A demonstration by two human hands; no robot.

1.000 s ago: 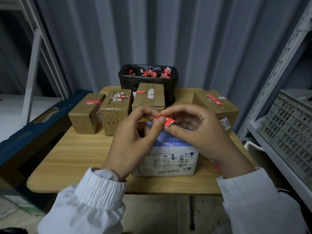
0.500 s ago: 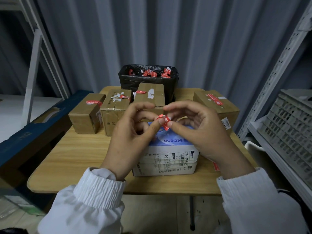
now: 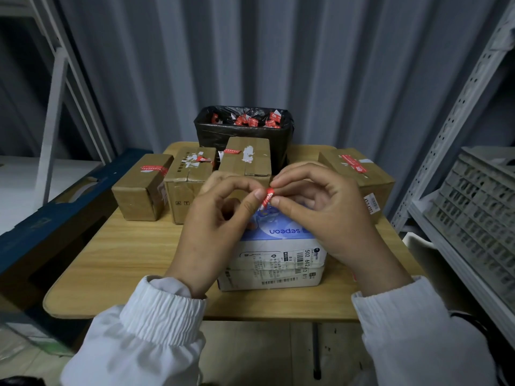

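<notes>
- I see the left hand (image 3: 217, 218) and right hand (image 3: 328, 215) both pinching a small rolled red sticker (image 3: 268, 196) between their fingertips, above the white parcel (image 3: 278, 263) on the bench (image 3: 111, 263).
- The hands hide most of the parcel's top; I cannot read the sticker's print.
- At 12 o'clock a cardboard box (image 3: 245, 160) covers the black bin's (image 3: 211, 135) front.

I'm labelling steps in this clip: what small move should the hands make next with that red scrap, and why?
Probably carry the rolled red sticker scrap forward and drop it into the black-lined bin. The left hand and right hand pinch it above the white-and-blue parcel, and the bin holds similar red scraps.
</notes>
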